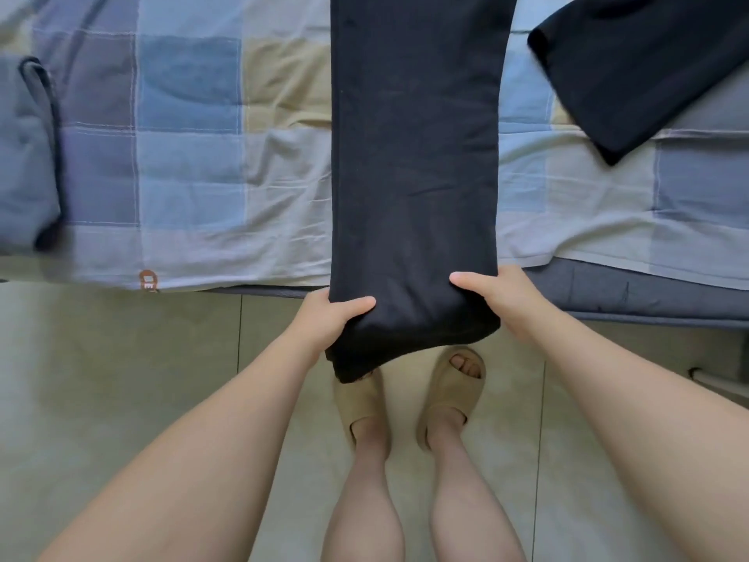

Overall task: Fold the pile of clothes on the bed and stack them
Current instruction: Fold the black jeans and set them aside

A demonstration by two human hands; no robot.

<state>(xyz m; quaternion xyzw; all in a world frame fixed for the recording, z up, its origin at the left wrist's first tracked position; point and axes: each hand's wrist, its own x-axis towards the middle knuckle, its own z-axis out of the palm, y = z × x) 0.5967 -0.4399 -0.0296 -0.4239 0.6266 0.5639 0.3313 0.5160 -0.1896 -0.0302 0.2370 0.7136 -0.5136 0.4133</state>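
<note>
- At the near edge of the bed (648, 296), the left hand (324, 318) grips the near left corner of a long black garment (413, 156). Its thumb lies on top of the cloth and its fingers are tucked out of sight beneath.
- The right hand (500, 300) holds the near right corner the same way, thumb on top and fingers hidden under the fabric.
- Both hands are closed on the cloth, one at each side of its near end.
- The black garment lies as one narrow strip from the far edge of the view down the middle of the bed. Its near end hangs past the mattress edge, over the floor (121, 379).
- Below that end, two feet in beige slippers (450, 395) stand on pale tiles. The cloth hides part of the left slipper.
- A checked sheet (190, 156) in blue, grey and tan squares covers the bed, creased in places.
- A second black garment (632, 66) lies at the far right, apart from the strip.
- A grey-blue garment (24, 156) lies at the left edge, partly out of view.
</note>
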